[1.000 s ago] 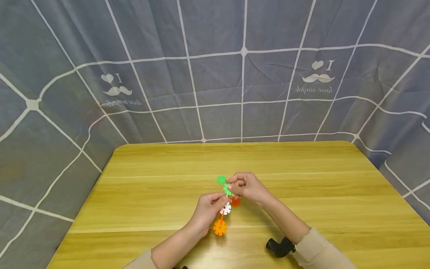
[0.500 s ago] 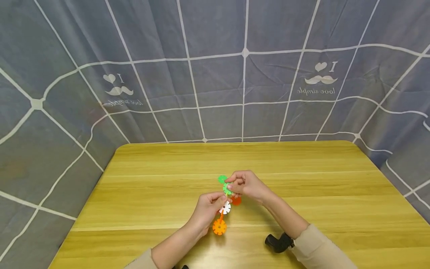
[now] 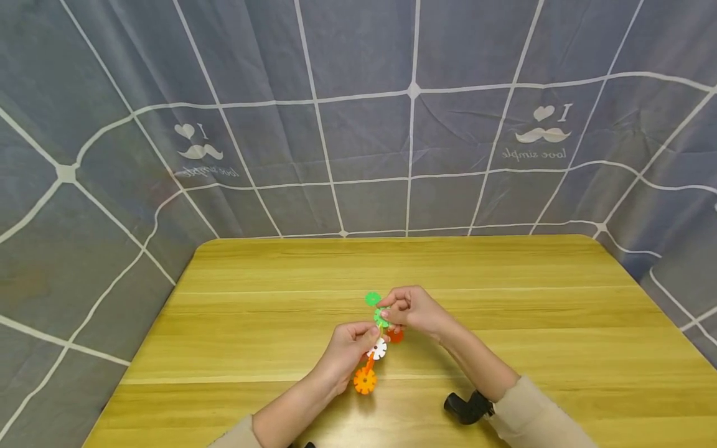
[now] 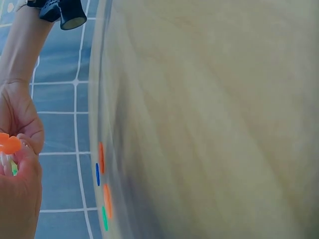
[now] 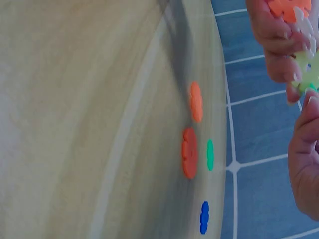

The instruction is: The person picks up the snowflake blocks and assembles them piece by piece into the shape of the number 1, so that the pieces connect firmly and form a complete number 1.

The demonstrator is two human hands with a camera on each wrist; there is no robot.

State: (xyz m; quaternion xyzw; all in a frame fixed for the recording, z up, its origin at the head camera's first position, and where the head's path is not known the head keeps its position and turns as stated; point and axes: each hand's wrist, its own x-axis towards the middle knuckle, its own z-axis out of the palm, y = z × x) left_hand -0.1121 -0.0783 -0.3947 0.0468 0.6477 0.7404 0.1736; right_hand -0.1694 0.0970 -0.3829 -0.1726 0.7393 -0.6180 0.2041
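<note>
Slotted plastic building discs are joined edge to edge in a chain between both hands. In the head view its white disc (image 3: 378,350) and orange disc (image 3: 365,381) hang at the near end, and a light green disc (image 3: 381,317) forms the far end. The left hand (image 3: 348,353) pinches the chain near the white disc and a yellow disc (image 5: 310,72), which shows best in the right wrist view. My right hand (image 3: 416,312) pinches the light green disc between thumb and fingers. The fingers partly cover where the yellow and green discs meet.
Beyond the hands, a loose green disc (image 3: 373,299) and a red disc (image 3: 395,336) lie on the wooden table (image 3: 252,336). The right wrist view also has a blue disc (image 5: 204,217) and an orange disc (image 5: 196,102) lying there. A grey curtain (image 3: 370,143) stands behind.
Both hands keep their grip and stay almost in place. The chain's orange end has tilted slightly toward the left, and the head view has shifted a little.
</note>
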